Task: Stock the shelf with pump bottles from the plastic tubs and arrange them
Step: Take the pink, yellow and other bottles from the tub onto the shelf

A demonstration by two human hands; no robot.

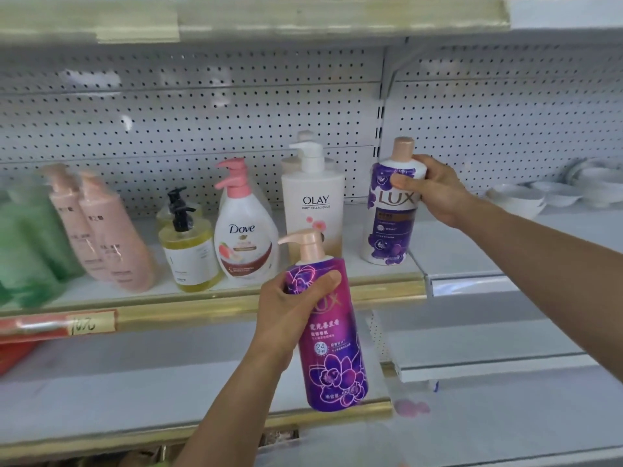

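left hand [286, 308] grips magenta lux bottle [332, 335] – right hand [435, 190] grips white lux bottle [392, 210]

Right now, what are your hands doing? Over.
Left hand grips purple Lux, off shelf. Right hand grips white Lux, standing on shelf beside Olay. Nothing blocking.

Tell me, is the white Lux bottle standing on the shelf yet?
Seemingly yes, upright. The white Lux bottle has its base at the shelf surface beside the Olay bottle, while the right hand grips its upper part.
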